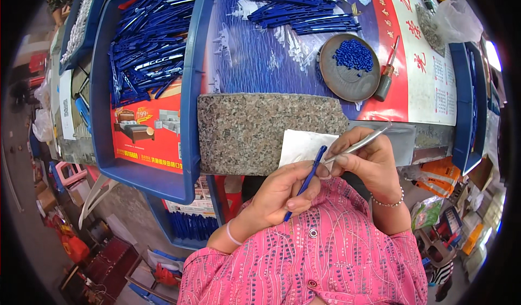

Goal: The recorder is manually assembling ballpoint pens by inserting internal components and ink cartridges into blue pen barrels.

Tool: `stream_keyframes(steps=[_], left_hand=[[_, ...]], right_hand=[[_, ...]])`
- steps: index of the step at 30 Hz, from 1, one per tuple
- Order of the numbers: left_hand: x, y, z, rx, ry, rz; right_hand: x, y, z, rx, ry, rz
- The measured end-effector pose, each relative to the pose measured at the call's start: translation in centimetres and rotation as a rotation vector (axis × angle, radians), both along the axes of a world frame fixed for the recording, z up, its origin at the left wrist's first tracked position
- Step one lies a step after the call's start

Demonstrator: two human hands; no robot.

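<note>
My left hand [285, 188] is closed around a slim dark-blue plastic piece [309, 182], held slanted in front of my chest with its upper end sticking out past the fingers. Right beside it, my right hand [372, 161] pinches a slender silver metal tool [369, 138], possibly tweezers. The tool's rear end points up and to the right, while its front end is hidden among the fingertips close to the blue piece. Behind both hands, a white paper sheet [298, 143] lies at the front edge of a speckled granite slab [249, 131].
A blue bin [191, 87] at left holds a heap of blue plastic pieces [152, 39]; more pieces [304, 11] lie at the back. Small blue beads [353, 55] fill part of a round dish [342, 85]. Beside it lies a screwdriver [386, 77]. Another blue bin [461, 104] stands far right.
</note>
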State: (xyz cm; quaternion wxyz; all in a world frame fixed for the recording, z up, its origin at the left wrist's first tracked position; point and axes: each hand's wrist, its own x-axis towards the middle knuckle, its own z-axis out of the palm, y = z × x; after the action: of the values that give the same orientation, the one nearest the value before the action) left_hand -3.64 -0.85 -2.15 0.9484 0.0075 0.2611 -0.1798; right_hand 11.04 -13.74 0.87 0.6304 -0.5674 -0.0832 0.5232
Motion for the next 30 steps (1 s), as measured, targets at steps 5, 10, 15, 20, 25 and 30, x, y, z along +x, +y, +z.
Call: stream_keyframes(steps=[5,10,15,20,25,30], left_hand=[[0.2,0.0,0.3,0.024,0.045,-0.019],[0.3,0.1,0.3,0.038,0.057,-0.065],[0.3,-0.1,0.4,0.041,0.065,-0.04],[0.5,-0.2,0.7,0.078,0.098,-0.053],[0.6,-0.1,0.7,0.081,0.085,-0.063],[0.3,-0.1,0.3,0.056,0.057,-0.062]], right_hand=[[-0.1,0.2,-0.9,0.005,-0.027,-0.008],[-0.4,0.1,-1.5,0.066,-0.081,-0.018],[-0.5,0.3,-1.2,0.055,-0.062,-0.014],[-0.5,0.2,-1.3,0.03,-0.001,-0.033],[-0.5,0.1,-1.8,0.051,-0.033,-0.011],[-0.5,0.2,-2.0,0.041,-0.025,-0.001]])
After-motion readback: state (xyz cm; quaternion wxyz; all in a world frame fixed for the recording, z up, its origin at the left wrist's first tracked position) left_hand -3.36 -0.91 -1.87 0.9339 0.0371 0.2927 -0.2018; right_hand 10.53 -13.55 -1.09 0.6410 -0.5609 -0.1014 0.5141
